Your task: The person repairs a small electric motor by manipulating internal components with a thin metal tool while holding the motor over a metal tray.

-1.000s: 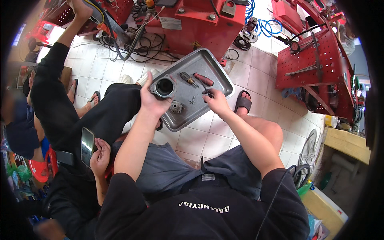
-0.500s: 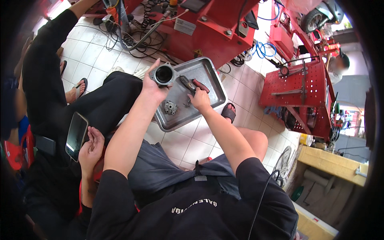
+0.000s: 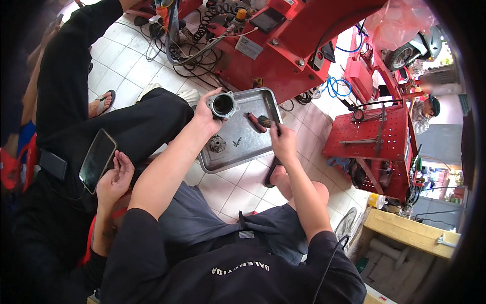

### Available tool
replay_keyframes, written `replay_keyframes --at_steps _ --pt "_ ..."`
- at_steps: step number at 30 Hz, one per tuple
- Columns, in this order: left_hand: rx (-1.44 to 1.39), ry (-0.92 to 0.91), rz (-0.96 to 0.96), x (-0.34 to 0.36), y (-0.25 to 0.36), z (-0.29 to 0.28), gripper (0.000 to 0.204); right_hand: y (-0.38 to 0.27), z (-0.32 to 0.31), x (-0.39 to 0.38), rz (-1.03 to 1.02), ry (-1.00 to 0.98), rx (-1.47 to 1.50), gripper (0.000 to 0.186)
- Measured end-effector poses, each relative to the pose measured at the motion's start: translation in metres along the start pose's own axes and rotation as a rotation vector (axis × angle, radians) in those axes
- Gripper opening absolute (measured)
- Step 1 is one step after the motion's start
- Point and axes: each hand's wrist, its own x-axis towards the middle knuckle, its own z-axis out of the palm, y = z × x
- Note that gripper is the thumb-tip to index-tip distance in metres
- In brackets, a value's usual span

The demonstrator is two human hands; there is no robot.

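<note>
My left hand (image 3: 204, 115) is closed around a grey metal engine cylinder (image 3: 223, 105), its round dark bore turned upward. In my right hand (image 3: 284, 141) is a brush (image 3: 265, 121) with dark bristles, held over the right side of a shallow metal tray (image 3: 223, 165). Beside the bristles a red-handled tool (image 3: 255, 123) lies in the tray; its exact kind is unclear. A round, toothed-looking metal part (image 3: 217, 144) rests in the tray below the cylinder. Small dark pieces (image 3: 236, 142) lie near it.
A red machine (image 3: 283, 45) with cables and hoses stands beyond the tray. At the right is a red perforated cart (image 3: 364, 131). To my left a person in black sits close, a phone (image 3: 98, 161) by that person's hand (image 3: 115, 180).
My right hand has lifted the brush out of the tray and moved right with it. The cylinder stays in my left hand. The whole view has shifted slightly.
</note>
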Motion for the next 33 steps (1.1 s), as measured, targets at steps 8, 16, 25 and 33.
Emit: replay_keyframes --at_steps 8,16,25,33 --pt "0.183 0.134 0.028 0.022 -0.027 -0.019 0.023 -0.015 -0.033 -0.028 -0.102 0.047 0.598 0.035" --pt "0.395 0.145 0.122 0.032 -0.058 -0.040 0.025 -0.018 -0.026 -0.044 -0.276 -0.165 0.569 0.025" --pt "0.587 0.006 0.307 0.020 -0.074 -0.039 0.029 -0.020 -0.015 -0.043 -0.199 -0.185 0.524 0.026" --pt "0.588 0.114 0.253 0.016 -0.080 -0.038 0.029 -0.027 -0.012 -0.038 -0.075 -0.144 0.464 0.029"
